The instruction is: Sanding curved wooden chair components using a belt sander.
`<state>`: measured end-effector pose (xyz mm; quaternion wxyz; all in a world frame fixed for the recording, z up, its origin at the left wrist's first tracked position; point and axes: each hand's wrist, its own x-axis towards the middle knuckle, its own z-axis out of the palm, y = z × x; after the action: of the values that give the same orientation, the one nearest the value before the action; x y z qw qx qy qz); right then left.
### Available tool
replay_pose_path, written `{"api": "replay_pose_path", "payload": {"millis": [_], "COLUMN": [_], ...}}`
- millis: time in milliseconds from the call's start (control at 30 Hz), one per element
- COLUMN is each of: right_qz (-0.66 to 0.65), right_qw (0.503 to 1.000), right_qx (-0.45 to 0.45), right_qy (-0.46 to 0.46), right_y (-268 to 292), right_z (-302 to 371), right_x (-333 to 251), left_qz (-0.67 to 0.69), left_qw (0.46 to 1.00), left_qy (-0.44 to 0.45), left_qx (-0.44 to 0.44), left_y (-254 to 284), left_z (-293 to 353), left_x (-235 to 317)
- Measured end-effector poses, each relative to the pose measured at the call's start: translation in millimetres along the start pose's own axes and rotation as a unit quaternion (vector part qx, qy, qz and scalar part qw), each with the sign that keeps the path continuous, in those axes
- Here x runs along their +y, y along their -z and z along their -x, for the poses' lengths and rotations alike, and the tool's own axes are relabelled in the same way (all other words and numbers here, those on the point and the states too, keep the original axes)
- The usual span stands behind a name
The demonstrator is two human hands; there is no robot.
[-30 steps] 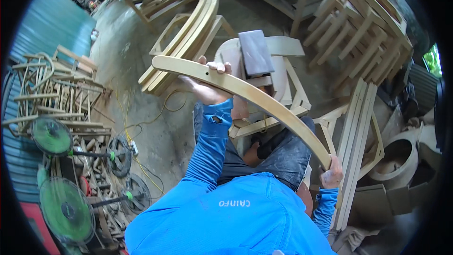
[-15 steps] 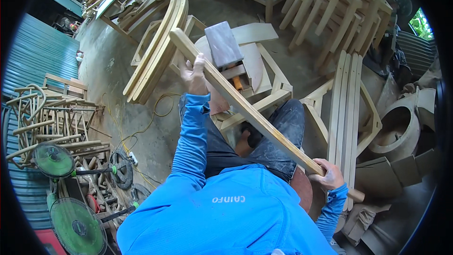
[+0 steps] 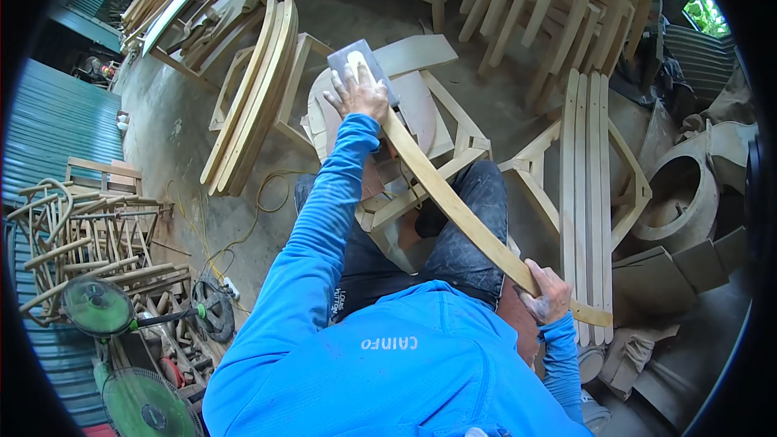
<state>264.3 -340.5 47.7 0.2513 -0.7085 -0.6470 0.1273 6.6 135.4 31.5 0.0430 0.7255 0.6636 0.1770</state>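
A long, gently curved wooden slat (image 3: 458, 209) lies slantwise across my lap, its far end on a grey flat-topped rectangular block (image 3: 340, 63). My left hand (image 3: 360, 97) bears down over that far end, fingers partly spread across the wood, with the slat's tip showing beyond them. Nearer to me, my right hand (image 3: 547, 291) is closed around the slat a little way in from its near end, which sticks out to the right. The block sits over a low wooden stand with pale boards (image 3: 421, 55); what supports it underneath is mostly hidden.
Several curved slats (image 3: 252, 97) rest on a frame to the left, and several straight ones (image 3: 587, 202) to the right. Stacked chair frames (image 3: 566, 16) stand at the back right. A yellow cord (image 3: 263, 202) and green fans (image 3: 97, 305) are at the left.
The slat has turned its broad face up, and its far end has come onto the grey block. My left hand has moved right and forward, from gripping its side to pressing over it.
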Motion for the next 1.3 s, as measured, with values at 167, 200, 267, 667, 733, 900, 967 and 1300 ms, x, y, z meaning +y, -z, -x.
{"api": "replay_pose_path", "payload": {"millis": [167,200,267,667,733,900,967,1300], "right_qz": [0.016,0.004,-0.007,-0.01,-0.015,-0.002,-0.001,0.006], "right_qw": [0.999,0.999,0.998,0.994,0.993,0.989,0.99,0.993], "right_qx": [-0.028,-0.034,-0.049,-0.1,-0.111,-0.14,-0.135,-0.091], "right_qy": [-0.024,-0.022,-0.024,0.042,0.044,0.055,0.05,0.076], "right_y": [-9.9,-14.5,-22.9,-34.7,-18.0,-3.9,-13.2,-51.9], "right_z": [-10.2,-18.1,-38.5,-65.4,-32.8,-42.1,-66.5,-136.8], "right_x": [3.6,4.1,1.6,32.9,52.5,49.4,39.0,-11.3], "left_qz": [-0.064,-0.059,-0.068,-0.105,-0.107,-0.092,-0.084,-0.113], "left_qw": [0.995,0.995,0.994,0.993,0.992,0.993,0.995,0.993], "left_qy": [-0.003,0.004,-0.003,-0.02,-0.018,-0.012,-0.023,-0.009], "left_qx": [-0.076,-0.084,-0.08,-0.044,-0.064,-0.069,-0.043,-0.039], "left_y": [-24.0,-26.4,-29.3,-31.9,-31.2,-28.9,-32.1,-27.5], "left_z": [-7.1,-13.8,-43.6,-69.6,-24.9,-21.7,-49.6,-141.3], "left_x": [0.6,-2.3,-8.1,-17.2,1.4,1.1,-6.8,-46.9]}}
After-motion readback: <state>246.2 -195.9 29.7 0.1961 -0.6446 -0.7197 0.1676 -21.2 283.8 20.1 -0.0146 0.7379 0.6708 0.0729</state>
